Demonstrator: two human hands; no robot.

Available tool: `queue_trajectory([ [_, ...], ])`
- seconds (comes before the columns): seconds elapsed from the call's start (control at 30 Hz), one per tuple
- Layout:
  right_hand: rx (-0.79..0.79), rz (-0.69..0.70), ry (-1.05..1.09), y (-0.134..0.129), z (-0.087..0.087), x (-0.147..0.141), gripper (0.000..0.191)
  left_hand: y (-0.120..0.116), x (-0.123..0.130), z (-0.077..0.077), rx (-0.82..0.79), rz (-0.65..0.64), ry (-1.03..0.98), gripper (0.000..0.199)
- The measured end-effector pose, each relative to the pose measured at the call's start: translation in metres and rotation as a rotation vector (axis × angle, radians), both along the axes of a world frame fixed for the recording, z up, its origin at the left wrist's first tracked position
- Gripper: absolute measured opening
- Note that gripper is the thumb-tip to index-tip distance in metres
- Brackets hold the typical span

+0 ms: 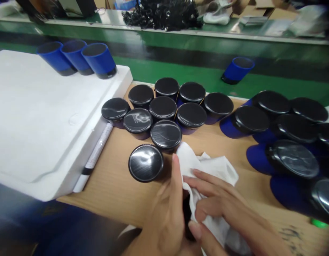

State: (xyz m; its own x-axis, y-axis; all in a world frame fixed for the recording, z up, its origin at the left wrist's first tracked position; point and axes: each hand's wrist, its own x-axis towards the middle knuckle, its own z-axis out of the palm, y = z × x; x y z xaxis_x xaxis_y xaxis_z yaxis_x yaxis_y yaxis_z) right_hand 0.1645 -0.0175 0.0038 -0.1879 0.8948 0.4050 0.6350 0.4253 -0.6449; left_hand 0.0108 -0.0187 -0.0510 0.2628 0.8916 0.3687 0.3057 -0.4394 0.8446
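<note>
Low in the middle of the head view, my left hand (167, 209) is wrapped round a dark cylinder, mostly hidden by the fingers and cloth. My right hand (220, 202) grips a white cloth (215, 169) and presses it against that cylinder. Just left of the cloth stands a cup with a shiny black top (145, 163). Behind it a group of black-topped cups (166, 134) stands close together on the wooden board (113, 185). More blue cups with black tops (251, 119) stand at the right.
At the left lies a white foam slab (47, 117) with three blue cups (97, 58) at its back edge. A marker (96, 153) lies beside it. One blue cup (237, 70) stands on the green surface behind. Black straps (164, 14) are heaped farther back.
</note>
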Motion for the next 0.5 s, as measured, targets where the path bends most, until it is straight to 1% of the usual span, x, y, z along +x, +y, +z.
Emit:
queue_trajectory([
  [0.1, -0.016, -0.204, 0.101, -0.003, -0.007, -0.003, 0.019, 0.003, 0.000, 0.003, -0.069, -0.116, -0.028, 0.118],
  [0.13, -0.026, -0.242, 0.122, -0.005, -0.009, -0.003, 0.022, 0.003, -0.001, 0.004, -0.085, -0.147, -0.024, 0.123],
  [0.17, -0.037, -0.268, 0.134, -0.007, -0.010, -0.003, 0.024, 0.004, -0.002, 0.005, -0.087, -0.153, -0.030, 0.123],
  [0.2, -0.047, -0.288, 0.136, -0.010, -0.011, 0.000, 0.025, 0.005, -0.003, 0.006, -0.079, -0.155, -0.033, 0.115],
  [0.27, -0.063, -0.325, 0.117, -0.015, -0.012, 0.008, 0.027, 0.006, -0.005, 0.008, -0.065, -0.156, -0.025, 0.093],
  [0.33, -0.066, -0.355, 0.064, -0.020, -0.010, 0.019, 0.026, 0.007, -0.008, 0.012, -0.057, -0.163, -0.047, 0.070],
  [0.37, -0.063, -0.361, 0.026, -0.021, -0.009, 0.025, 0.025, 0.007, -0.009, 0.013, -0.043, -0.187, -0.075, 0.060],
  [0.43, -0.031, -0.318, -0.084, -0.021, -0.005, 0.035, 0.019, 0.008, -0.011, 0.018, -0.020, -0.265, -0.134, 0.048],
  [0.5, 0.050, -0.227, -0.221, -0.017, -0.001, 0.044, 0.013, 0.010, -0.012, 0.024, -0.021, -0.328, -0.145, 0.037],
])
